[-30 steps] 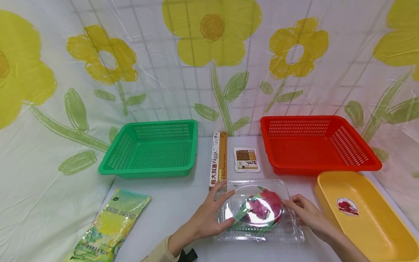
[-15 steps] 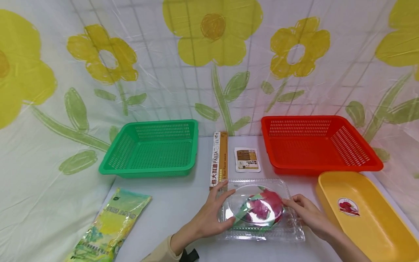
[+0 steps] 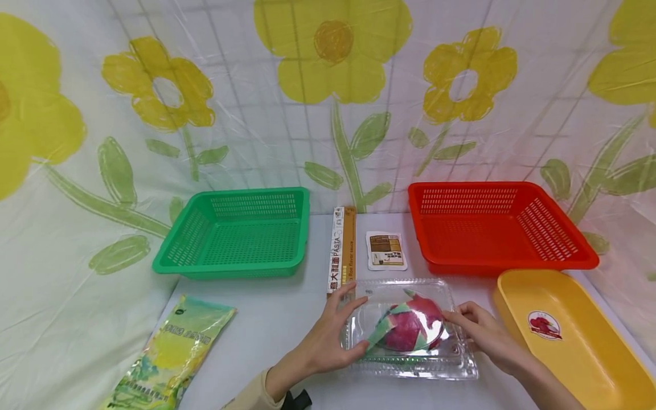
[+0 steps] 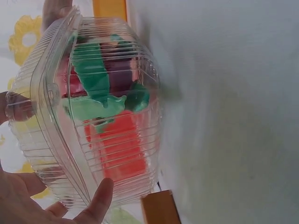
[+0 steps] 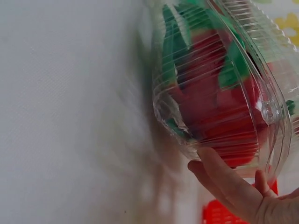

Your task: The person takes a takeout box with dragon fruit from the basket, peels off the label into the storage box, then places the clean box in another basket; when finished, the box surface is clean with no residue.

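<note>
A clear plastic clamshell container is at the front middle, with a red and green dragon fruit inside. The ribbed side of the container shows in both wrist views, where lid and base meet along the rim. My left hand holds its left end, fingers spread toward the far side and thumb at the near side. At the opposite end, my right hand grips the right edge, thumb on top and fingers lower on the side. In the right wrist view, fingertips touch the container's lower corner.
Behind the container lie a pasta box and a small white-brown packet. A green basket stands back left, a red basket back right. A yellow bin is at right, a yellow-green bag at left.
Glare on the lid has shifted, and the dragon fruit shows more clearly. The container's near edge sits slightly lower in view. Both hands keep nearly the same places.
</note>
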